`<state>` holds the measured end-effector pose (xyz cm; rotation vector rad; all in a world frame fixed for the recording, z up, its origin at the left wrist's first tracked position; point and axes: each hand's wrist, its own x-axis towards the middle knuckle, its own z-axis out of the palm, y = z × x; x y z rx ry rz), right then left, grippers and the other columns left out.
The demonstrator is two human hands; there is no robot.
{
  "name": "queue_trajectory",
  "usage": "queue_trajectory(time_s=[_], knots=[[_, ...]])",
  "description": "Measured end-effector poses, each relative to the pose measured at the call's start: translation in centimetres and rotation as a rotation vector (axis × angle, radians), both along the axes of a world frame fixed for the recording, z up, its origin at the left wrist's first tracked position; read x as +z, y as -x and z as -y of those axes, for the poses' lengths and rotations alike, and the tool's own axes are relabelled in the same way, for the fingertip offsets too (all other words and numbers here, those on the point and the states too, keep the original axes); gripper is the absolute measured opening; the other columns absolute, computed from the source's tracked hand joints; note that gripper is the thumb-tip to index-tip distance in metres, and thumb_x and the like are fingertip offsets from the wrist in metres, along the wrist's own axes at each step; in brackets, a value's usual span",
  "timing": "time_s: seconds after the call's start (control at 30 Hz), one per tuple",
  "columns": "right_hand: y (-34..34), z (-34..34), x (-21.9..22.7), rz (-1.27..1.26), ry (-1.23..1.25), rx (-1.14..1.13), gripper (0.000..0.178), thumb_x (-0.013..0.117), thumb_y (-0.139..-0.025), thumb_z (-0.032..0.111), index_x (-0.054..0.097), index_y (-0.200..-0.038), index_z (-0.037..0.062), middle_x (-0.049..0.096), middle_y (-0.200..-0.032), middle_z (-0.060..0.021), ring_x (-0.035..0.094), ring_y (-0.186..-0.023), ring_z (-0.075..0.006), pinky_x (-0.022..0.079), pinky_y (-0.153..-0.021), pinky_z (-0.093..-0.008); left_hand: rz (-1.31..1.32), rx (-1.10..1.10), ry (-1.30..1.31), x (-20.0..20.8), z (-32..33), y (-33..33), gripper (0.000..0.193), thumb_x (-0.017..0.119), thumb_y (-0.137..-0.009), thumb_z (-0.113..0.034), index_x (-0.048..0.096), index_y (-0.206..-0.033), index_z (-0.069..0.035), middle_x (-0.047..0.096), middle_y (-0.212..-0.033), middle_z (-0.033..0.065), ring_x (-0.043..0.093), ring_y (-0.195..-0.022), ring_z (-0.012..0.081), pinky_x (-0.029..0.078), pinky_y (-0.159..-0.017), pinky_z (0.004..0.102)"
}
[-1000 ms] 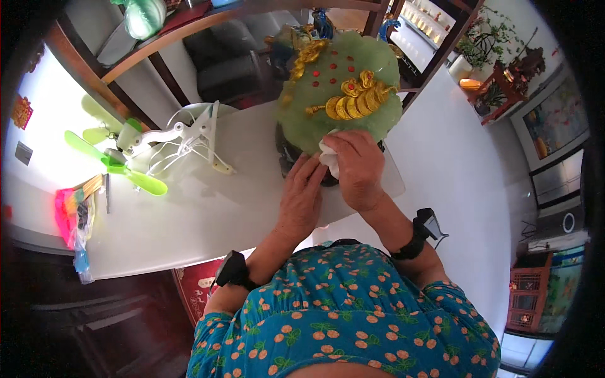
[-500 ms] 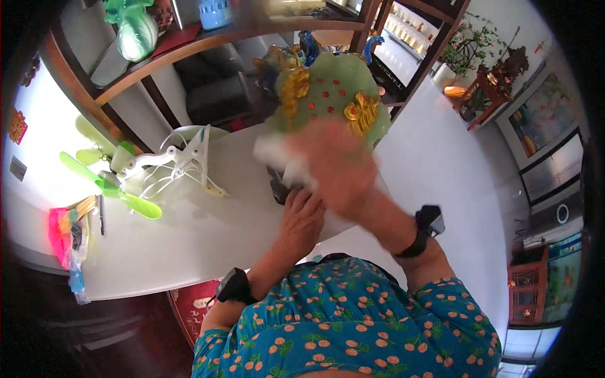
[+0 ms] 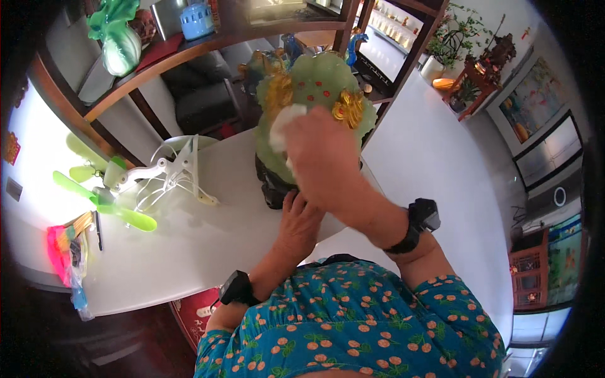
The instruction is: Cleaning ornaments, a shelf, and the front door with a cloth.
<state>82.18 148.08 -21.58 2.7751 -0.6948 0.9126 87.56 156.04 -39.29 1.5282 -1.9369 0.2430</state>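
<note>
A jade-green, leaf-shaped ornament point(image 3: 318, 72) with red dots and gold figures stands upright on a dark base point(image 3: 272, 189) at the table's far side. My right hand point(image 3: 321, 154) is closed on a white cloth point(image 3: 290, 126), pressed against the front of the green leaf; it hides the lower middle of the ornament. Below it, my left hand point(image 3: 299, 220) grips the near edge of the dark base, its thumb out of sight.
To the left on the white table point(image 3: 183, 252) are a white clamp stand point(image 3: 183, 170) with cables and a green-bladed fan point(image 3: 107, 198). Brushes and a pink bag point(image 3: 60, 252) lie at the left edge. Behind, a wooden shelf point(image 3: 220, 44) holds a cabbage ornament point(image 3: 120, 50) and a blue pot point(image 3: 197, 22).
My right hand has moved the white cloth up across the ornament's face. The left hand stays at the base. The whole view has shifted slightly.
</note>
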Motion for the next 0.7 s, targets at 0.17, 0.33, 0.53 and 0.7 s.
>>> queue_trajectory(time_s=[0.17, 0.33, 0.53, 0.7], knots=[[1.1, -0.1, -2.4, 0.221, 0.032, 0.171, 0.031, 0.059, -0.062, 0.004, 0.061, -0.093, 0.0013, 0.06, -0.089, -0.0085, 0.056, -0.083, -0.0286, 0.049, -0.067, -0.0379, -0.037, 0.058, 0.003, -0.3, 0.5, 0.3, 0.05, 0.055, -0.07, -0.006, 0.053, -0.12, -0.003, 0.041, -0.13, 0.0097, 0.04, -0.118, 0.0274, 0.031, -0.1, 0.0508], [5.8, 3.4, 0.2, 0.472, 0.362, 0.093, 0.037, 0.061, -0.061, 0.003, 0.061, -0.098, 0.0009, 0.061, -0.099, -0.0103, 0.058, -0.09, -0.0296, 0.05, -0.07, -0.0375, 0.01, 0.016, 0.049, 1.8, 0.2, 0.1, 0.056, 0.054, -0.071, -0.006, 0.05, -0.127, -0.005, 0.041, -0.133, 0.007, 0.041, -0.116, 0.0251, 0.033, -0.099, 0.0472], [5.5, 3.2, -4.2, 0.443, 0.18, 0.053, 0.032, 0.06, -0.065, 0.004, 0.062, -0.097, -0.0003, 0.058, -0.103, -0.0138, 0.057, -0.092, -0.0311, 0.051, -0.075, -0.0376, 0.076, 0.097, 0.037, 1.8, 0.2, 0.5, 0.055, 0.053, -0.073, -0.011, 0.052, -0.127, -0.006, 0.041, -0.134, 0.0041, 0.041, -0.115, 0.023, 0.032, -0.099, 0.0485], [6.1, 1.1, -8.5, 0.303, 0.025, 0.235, 0.032, 0.06, -0.067, 0.006, 0.062, -0.099, 0.0003, 0.058, -0.105, -0.0135, 0.057, -0.095, -0.0314, 0.051, -0.079, -0.039, 0.072, 0.09, 0.065, 0.2, -0.1, -0.1, 0.052, 0.054, -0.073, -0.013, 0.053, -0.125, -0.006, 0.044, -0.131, 0.004, 0.042, -0.114, 0.0222, 0.031, -0.099, 0.0517]])
